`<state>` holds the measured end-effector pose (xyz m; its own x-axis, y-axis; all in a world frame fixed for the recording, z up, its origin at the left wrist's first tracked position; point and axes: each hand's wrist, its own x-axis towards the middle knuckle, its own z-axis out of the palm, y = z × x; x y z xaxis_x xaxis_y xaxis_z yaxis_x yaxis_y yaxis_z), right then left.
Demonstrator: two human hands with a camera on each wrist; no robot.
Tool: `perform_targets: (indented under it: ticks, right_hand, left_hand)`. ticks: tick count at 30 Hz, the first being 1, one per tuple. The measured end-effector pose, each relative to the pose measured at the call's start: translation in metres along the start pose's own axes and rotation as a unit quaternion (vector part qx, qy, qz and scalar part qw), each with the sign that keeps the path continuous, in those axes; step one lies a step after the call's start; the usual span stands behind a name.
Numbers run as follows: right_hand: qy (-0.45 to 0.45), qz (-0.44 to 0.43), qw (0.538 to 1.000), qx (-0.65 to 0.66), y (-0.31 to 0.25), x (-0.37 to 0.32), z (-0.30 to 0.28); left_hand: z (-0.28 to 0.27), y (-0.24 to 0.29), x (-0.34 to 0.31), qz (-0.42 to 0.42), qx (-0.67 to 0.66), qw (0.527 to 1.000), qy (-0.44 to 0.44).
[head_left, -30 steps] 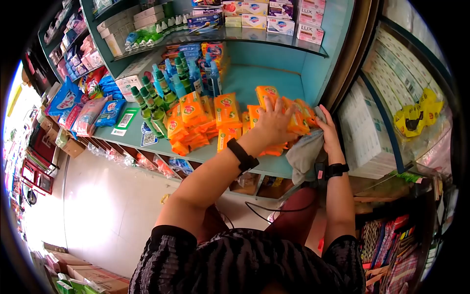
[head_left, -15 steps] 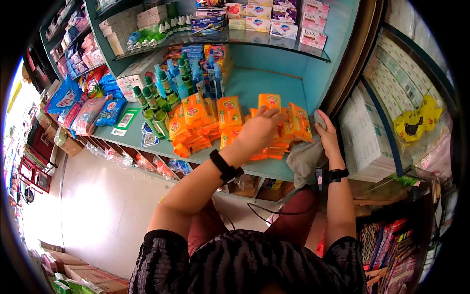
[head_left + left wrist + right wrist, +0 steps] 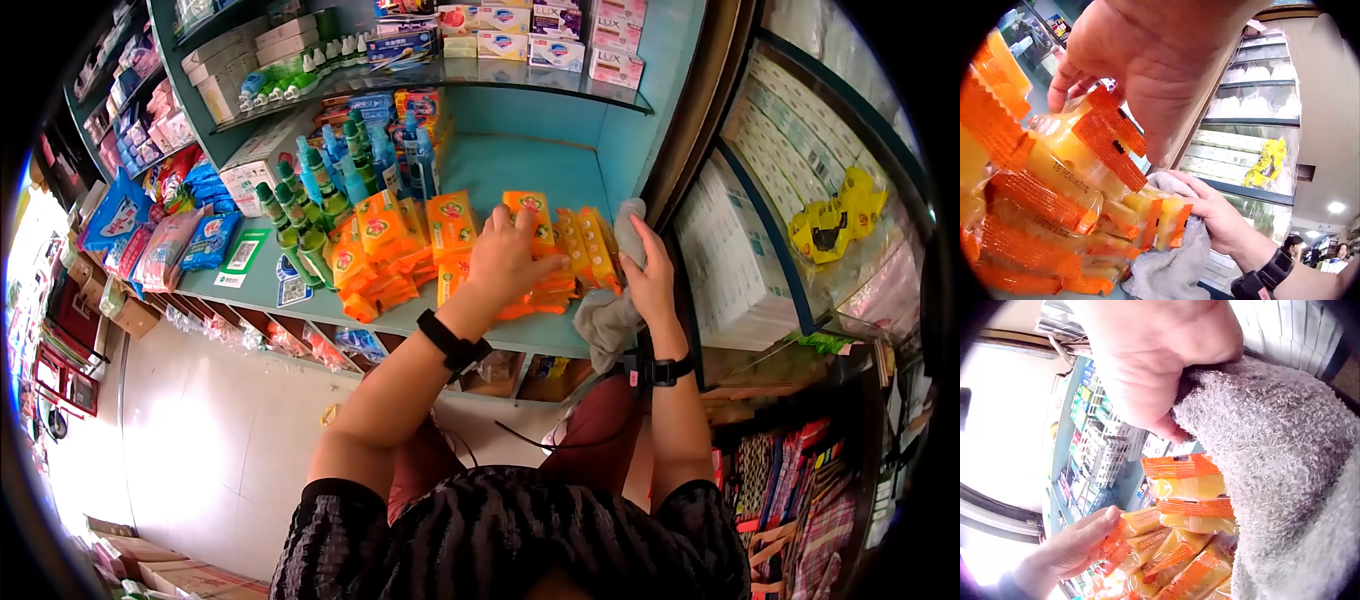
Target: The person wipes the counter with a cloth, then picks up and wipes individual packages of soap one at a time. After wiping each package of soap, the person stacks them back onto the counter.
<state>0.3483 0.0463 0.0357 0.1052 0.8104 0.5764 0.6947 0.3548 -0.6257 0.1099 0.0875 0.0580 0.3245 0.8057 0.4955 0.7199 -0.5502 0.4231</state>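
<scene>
Orange soap packs (image 3: 452,226) lie in piles along the front of the teal counter (image 3: 510,165). The left hand (image 3: 505,262) rests over a pack (image 3: 530,215) on the right pile, fingers spread and bent; in the left wrist view that hand (image 3: 1141,69) arches over a pack (image 3: 1079,134). At the pile's right side, the right hand (image 3: 650,280) holds a grey cloth (image 3: 607,325), which hangs over the counter's edge. The right wrist view shows the cloth (image 3: 1285,456) bunched under the right hand (image 3: 1160,356), next to upright packs (image 3: 1191,487).
Green bottles (image 3: 300,225) and blue spray bottles (image 3: 425,165) stand left of and behind the packs. A glass shelf (image 3: 500,75) with soap boxes (image 3: 503,45) crosses above. White cartons (image 3: 735,260) stand at the right, beside a yellow bag (image 3: 838,218).
The left hand has moved left from the rightmost packs to the pack beside them. Several packs at the right now stand on edge in a row. The right hand still holds the cloth.
</scene>
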Motion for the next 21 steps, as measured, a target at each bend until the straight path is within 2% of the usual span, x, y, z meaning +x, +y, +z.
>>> perform_targets:
  ticks: [1,2,4,5,7,9,11,12,14,15,16,17,18,19,21]
  right_hand:
    - [0.005,-0.008,1.000,-0.030,-0.006,-0.002,-0.003]
    - [0.012,-0.006,1.000,-0.005,-0.006,-0.005,-0.003]
    - [0.031,-0.001,0.999,0.044,-0.003,-0.009,-0.007]
    - [0.058,0.028,0.995,0.076,-0.001,-0.011,-0.010]
    - [0.112,0.084,0.980,0.140,0.004,-0.020,-0.018]
    - [0.148,0.147,0.939,0.273,0.016,-0.029,-0.032]
    - [0.193,0.195,0.861,0.428,0.025,-0.040,-0.043]
    - [0.185,0.174,0.851,0.459,0.010,-0.043,-0.048]
    - [0.124,0.120,0.863,0.475,-0.036,-0.048,-0.049]
    - [0.094,0.095,0.866,0.482,-0.055,-0.051,-0.039]
    - [0.058,0.015,0.904,0.423,-0.067,-0.051,-0.023]
    - [0.020,-0.068,0.931,0.359,-0.079,-0.049,-0.008]
    - [0.030,-0.115,0.968,0.220,-0.091,-0.047,0.003]
    - [0.040,-0.159,0.983,0.077,-0.100,-0.046,0.009]
    - [0.065,-0.118,0.983,0.123,-0.096,-0.037,0.015]
  left_hand:
    - [0.000,0.003,0.004,-0.022,-0.009,1.000,-0.016]
    - [0.001,0.004,0.006,-0.045,-0.020,0.998,-0.033]
    - [0.009,-0.008,0.007,-0.033,-0.061,0.998,0.009]
    - [0.012,-0.015,0.009,-0.024,-0.080,0.996,0.031]
    - [-0.001,-0.020,0.010,-0.074,-0.170,0.982,0.017]
    - [-0.010,-0.022,0.005,-0.101,-0.273,0.956,0.022]
    - [-0.015,-0.020,-0.008,-0.101,-0.385,0.916,0.053]
    - [-0.020,-0.012,-0.014,-0.106,-0.460,0.881,0.042]
    - [-0.025,0.009,-0.030,-0.116,-0.599,0.792,0.014]
    - [-0.019,0.018,-0.037,-0.098,-0.614,0.783,-0.009]
    - [-0.017,0.027,-0.043,-0.126,-0.642,0.753,-0.072]
    - [-0.011,0.043,-0.053,-0.083,-0.657,0.747,-0.060]
    - [0.004,0.047,-0.062,-0.069,-0.640,0.761,-0.077]
    - [0.011,0.049,-0.066,-0.056,-0.623,0.774,-0.094]
    - [0.016,0.046,-0.070,-0.105,-0.606,0.781,-0.108]
